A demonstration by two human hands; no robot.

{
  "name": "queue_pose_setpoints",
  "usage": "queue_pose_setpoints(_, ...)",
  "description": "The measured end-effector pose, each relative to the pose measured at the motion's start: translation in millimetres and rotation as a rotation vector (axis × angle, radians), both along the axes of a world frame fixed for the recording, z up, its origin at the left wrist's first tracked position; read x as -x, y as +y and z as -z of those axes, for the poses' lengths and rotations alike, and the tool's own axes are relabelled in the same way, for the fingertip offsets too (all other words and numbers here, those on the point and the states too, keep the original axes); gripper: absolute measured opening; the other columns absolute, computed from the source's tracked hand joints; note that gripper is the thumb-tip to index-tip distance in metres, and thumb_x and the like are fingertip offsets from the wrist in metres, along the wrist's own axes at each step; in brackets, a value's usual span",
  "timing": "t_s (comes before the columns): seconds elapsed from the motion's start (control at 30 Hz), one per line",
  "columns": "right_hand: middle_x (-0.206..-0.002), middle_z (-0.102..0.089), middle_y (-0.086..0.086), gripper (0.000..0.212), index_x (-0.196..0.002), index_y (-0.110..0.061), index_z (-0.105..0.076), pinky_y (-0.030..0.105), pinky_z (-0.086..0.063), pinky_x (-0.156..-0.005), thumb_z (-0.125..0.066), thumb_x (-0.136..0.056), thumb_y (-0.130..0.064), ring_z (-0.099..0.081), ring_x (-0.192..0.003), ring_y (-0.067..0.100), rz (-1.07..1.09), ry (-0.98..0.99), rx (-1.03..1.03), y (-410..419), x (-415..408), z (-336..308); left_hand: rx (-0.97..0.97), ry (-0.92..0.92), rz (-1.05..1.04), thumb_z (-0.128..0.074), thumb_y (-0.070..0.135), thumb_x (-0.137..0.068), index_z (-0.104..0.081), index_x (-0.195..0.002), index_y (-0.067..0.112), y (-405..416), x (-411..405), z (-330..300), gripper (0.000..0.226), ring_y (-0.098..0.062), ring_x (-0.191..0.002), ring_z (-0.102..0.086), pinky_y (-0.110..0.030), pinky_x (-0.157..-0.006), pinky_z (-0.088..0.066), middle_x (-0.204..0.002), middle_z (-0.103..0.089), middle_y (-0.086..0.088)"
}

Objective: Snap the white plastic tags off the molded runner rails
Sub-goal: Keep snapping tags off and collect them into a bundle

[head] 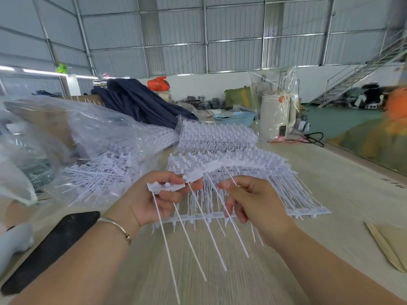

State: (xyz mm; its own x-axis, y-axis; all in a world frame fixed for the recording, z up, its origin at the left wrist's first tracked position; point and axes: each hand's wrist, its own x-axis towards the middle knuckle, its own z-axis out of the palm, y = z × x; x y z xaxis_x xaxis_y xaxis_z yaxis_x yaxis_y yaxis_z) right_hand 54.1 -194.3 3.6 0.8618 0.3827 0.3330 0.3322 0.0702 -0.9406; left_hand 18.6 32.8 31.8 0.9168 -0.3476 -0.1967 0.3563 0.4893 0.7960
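A: Many thin white plastic tags (pixel 199 219) hang from the white molded runner rail (pixel 211 170), pinched by the left hand (pixel 152 201); the right hand (pixel 248 203) pinches one tag.

B: Progress?

A: Early, seemingly: a loose pile of snapped tags (pixel 99 172) lies left, full stacked rails (pixel 220 137) wait behind.

On the pale wooden table (pixel 330 172), stacked white plastic runner rails with thin tags (pixel 220 137) lie in the middle. In front of them the left hand (pixel 152 201) and the right hand (pixel 253 205) are raised side by side, a white rail strip (pixel 167 187) between them. Left of the stack sits a clear plastic bag of loose white tags (pixel 88 137), and a flat black phone (pixel 50 247) lies nearer, at the left edge. Behind the bag lies a heap of dark blue cloth (pixel 136 100). Behind the stack to the right stands a cream cylindrical appliance (pixel 275 115).
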Motion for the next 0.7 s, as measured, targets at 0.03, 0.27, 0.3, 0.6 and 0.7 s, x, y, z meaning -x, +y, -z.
queue_pose_setpoints(0.03,-0.048,-0.058,0.013,0.022,-0.089,-0.010,-0.072,0.018,-0.030,-0.038,-0.053,-0.096,-0.016,-0.034,-0.031,0.015,-0.030,0.056,-0.027,-1.4,-1.1,-0.5,0.013,0.018,-0.045,-0.081,-0.011,-0.046,-0.059,-0.112,-0.012,0.4,-1.8,5.5,0.070,-0.006,-0.032,-0.043,-0.013,-0.025,-0.030,-0.098,-0.068,-0.021)
queue_pose_setpoints(0.27,-0.045,-0.054,0.014,0.022,-0.090,0.000,-0.066,0.017,-0.022,-0.034,-0.047,-0.096,-0.008,-0.031,-0.030,0.016,0.090,0.288,-0.177,3.8,-4.5,7.8,-0.047,0.070,-0.329,-0.056,0.053,-0.084,-0.059,-0.124,-0.003,2.6,-3.7,10.9,0.068,-0.031,-0.093,-0.067,-0.034,-0.070,-0.054,-0.120,-0.065,-0.022)
queue_pose_setpoints(0.3,-0.046,-0.056,0.014,0.021,-0.091,-0.001,-0.065,0.016,-0.023,-0.035,-0.046,-0.096,-0.009,-0.032,-0.030,0.016,0.107,0.308,-0.184,6.6,-3.6,10.7,-0.064,0.073,-0.339,-0.055,0.060,-0.084,-0.060,-0.123,-0.002,2.0,-2.8,10.0,0.073,-0.033,-0.096,-0.067,-0.037,-0.071,-0.057,-0.120,-0.065,-0.022)
queue_pose_setpoints(0.6,-0.051,-0.058,0.004,0.026,-0.090,-0.024,-0.065,0.021,-0.038,-0.044,-0.045,-0.099,-0.037,-0.044,-0.040,0.014,0.087,-0.029,0.023,21.6,7.6,18.2,-0.637,-0.052,-0.391,-0.078,0.016,-0.069,-0.069,-0.105,0.006,-10.3,16.6,19.6,0.038,-0.019,-0.070,-0.072,-0.017,-0.040,-0.046,-0.092,-0.075,-0.013)
queue_pose_setpoints(0.7,-0.053,-0.055,0.003,0.041,-0.092,-0.016,-0.063,0.024,-0.035,-0.046,-0.043,-0.096,-0.051,-0.041,-0.042,0.013,0.180,0.189,-0.022,16.3,4.3,12.3,-0.637,-0.099,-0.423,-0.079,0.017,-0.067,-0.074,-0.093,0.008,-3.0,17.1,24.3,0.028,-0.015,-0.052,-0.062,-0.015,-0.033,-0.034,-0.080,-0.073,-0.011)
